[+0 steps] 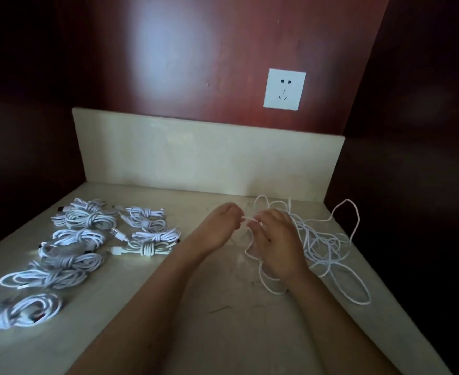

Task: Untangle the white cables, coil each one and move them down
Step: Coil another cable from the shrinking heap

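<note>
Your left hand [217, 228] and right hand [277, 244] meet over the far middle of the pale countertop [223, 334], both forearms reaching in from the near edge. Between them runs a short stretch of white cable [246, 218]. Your left fingertips pinch one end of it, and your right fingers curl round the other. That strand leads into the tangle of white cables [325, 244], which lies loose on the counter just right of your right hand and partly under it, with its loops spilling toward the right edge. The coiled cable bundles [71, 259] lie in rows on the left side, well apart from the tangle. Behind runs a cream backsplash [195, 152], with a white wall socket [284, 89] above it.
</note>
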Available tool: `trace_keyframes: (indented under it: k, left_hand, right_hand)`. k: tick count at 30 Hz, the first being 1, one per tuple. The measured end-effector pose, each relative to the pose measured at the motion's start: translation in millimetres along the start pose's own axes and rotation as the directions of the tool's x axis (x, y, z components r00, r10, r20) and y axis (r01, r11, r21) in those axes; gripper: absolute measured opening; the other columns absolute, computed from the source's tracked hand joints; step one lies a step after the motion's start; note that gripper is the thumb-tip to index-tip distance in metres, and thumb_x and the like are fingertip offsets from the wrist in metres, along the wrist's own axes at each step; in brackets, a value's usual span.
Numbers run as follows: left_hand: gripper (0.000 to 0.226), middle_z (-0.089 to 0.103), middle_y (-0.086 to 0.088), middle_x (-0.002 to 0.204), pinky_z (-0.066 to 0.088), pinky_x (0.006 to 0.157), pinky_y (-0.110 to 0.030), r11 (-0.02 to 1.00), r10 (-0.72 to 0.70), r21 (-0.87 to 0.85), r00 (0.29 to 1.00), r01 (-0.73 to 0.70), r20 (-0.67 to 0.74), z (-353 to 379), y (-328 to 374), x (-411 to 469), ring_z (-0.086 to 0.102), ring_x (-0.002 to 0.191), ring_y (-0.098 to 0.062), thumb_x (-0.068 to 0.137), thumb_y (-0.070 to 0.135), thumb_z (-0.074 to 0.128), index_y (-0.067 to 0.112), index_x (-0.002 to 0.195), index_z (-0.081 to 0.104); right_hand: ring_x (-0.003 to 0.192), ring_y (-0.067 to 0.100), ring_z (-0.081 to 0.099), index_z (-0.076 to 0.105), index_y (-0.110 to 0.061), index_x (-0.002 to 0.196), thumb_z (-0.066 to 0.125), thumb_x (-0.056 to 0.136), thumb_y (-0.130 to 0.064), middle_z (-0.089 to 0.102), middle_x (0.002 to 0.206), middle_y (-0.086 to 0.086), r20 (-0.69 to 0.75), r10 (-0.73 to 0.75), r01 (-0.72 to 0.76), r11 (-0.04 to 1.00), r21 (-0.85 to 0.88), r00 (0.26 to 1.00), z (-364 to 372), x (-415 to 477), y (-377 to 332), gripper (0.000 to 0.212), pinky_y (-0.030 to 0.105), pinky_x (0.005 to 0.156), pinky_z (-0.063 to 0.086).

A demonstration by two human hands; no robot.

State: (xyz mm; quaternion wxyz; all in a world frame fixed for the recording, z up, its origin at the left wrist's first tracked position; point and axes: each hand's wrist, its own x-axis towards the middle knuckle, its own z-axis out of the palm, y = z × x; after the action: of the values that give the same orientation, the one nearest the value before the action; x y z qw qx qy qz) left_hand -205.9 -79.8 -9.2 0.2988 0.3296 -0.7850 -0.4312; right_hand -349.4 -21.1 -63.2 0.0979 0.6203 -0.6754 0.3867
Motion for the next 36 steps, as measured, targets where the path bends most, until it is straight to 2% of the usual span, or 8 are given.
trace_keyframes:
  k: [4,8,11,13,16,22,31,36]
  left_hand:
    - [0.033,0.050,0.015,0.049,0.036,0.057,-0.012,0.977,0.167,-0.135,0.986,-0.168,-0.014,-10,9,-7,0.047,0.051,0.005,0.102,0.017,0.048,0.009,0.072,0.061]
    - [0.041,0.046,-0.005,0.065,0.038,0.062,-0.024,0.913,0.170,-0.353,0.978,-0.203,-0.123,-13,7,-4,0.041,0.060,-0.010,0.102,0.028,0.048,0.023,0.067,0.068]
    - [0.033,0.048,0.003,0.069,0.039,0.067,-0.019,0.729,0.062,-0.677,0.994,-0.103,-0.086,-19,10,-1,0.045,0.065,-0.006,0.100,0.029,0.046,0.022,0.086,0.074]
    - [0.027,0.055,0.012,0.068,0.040,0.071,-0.020,0.638,0.066,-0.762,0.994,-0.107,-0.084,-24,10,1,0.049,0.069,-0.004,0.099,0.027,0.046,0.010,0.101,0.066]
    - [0.024,0.057,0.013,0.066,0.044,0.074,-0.020,0.641,0.059,-0.759,0.993,-0.114,-0.099,-25,5,2,0.051,0.068,-0.004,0.102,0.022,0.044,0.007,0.104,0.064]
    - [0.026,0.049,0.007,0.060,0.043,0.060,-0.016,0.782,-0.109,-0.620,0.993,0.059,-0.042,-26,-4,3,0.044,0.058,-0.006,0.104,0.016,0.042,0.012,0.104,0.068]
    - [0.030,0.065,0.001,0.067,0.048,0.062,-0.022,0.951,-0.207,-0.202,0.967,0.234,0.149,-28,-13,-3,0.054,0.055,-0.008,0.095,0.002,0.040,0.017,0.098,0.066]
    - [0.036,0.073,-0.006,0.082,0.053,0.084,-0.031,0.943,-0.206,-0.170,0.902,0.287,0.380,-25,-4,-8,0.069,0.080,-0.019,0.104,0.034,0.037,0.014,0.092,0.064]
  right_hand:
    - [0.086,0.009,0.060,0.068,-0.018,0.089,0.050,0.097,-0.036,0.067,0.086,-0.009,-0.113,0.048,-0.010,0.948,0.317,0.992,-6,6,-21,0.027,0.027,0.076,0.046]
    - [0.066,0.015,0.062,0.065,-0.017,0.080,0.054,0.100,-0.023,0.064,0.067,0.006,-0.081,0.179,-0.089,0.770,0.632,0.980,-11,9,-45,0.023,0.022,0.064,0.047]
    - [0.051,0.019,0.052,0.065,-0.019,0.088,0.044,0.104,-0.019,0.053,0.054,0.006,0.073,0.192,-0.190,0.714,0.674,0.979,-3,3,-44,0.026,0.031,0.057,0.044]
    - [0.053,0.006,0.049,0.065,-0.023,0.090,0.041,0.105,-0.023,0.055,0.056,-0.009,0.209,0.134,-0.226,0.823,0.520,0.969,7,-3,-40,0.028,0.029,0.059,0.041]
    - [0.078,0.004,0.058,0.066,-0.028,0.100,0.038,0.104,-0.036,0.064,0.082,-0.022,0.268,0.120,-0.175,0.966,0.192,0.956,10,-2,-37,0.029,0.028,0.071,0.041]
    - [0.097,0.030,0.062,0.060,-0.016,0.094,0.034,0.104,-0.039,0.069,0.101,0.009,0.102,0.315,-0.292,0.937,-0.193,0.944,-2,8,5,0.036,0.035,0.077,0.043]
    - [0.086,0.016,0.063,0.064,-0.026,0.112,0.037,0.099,-0.042,0.069,0.094,-0.007,-0.037,0.098,-0.090,0.980,0.175,0.994,-1,4,-5,0.034,0.033,0.073,0.048]
    - [0.072,0.016,0.064,0.063,-0.027,0.098,0.028,0.095,-0.052,0.069,0.080,-0.007,-0.093,0.056,-0.045,0.992,0.116,0.994,3,4,-8,0.043,0.034,0.062,0.048]
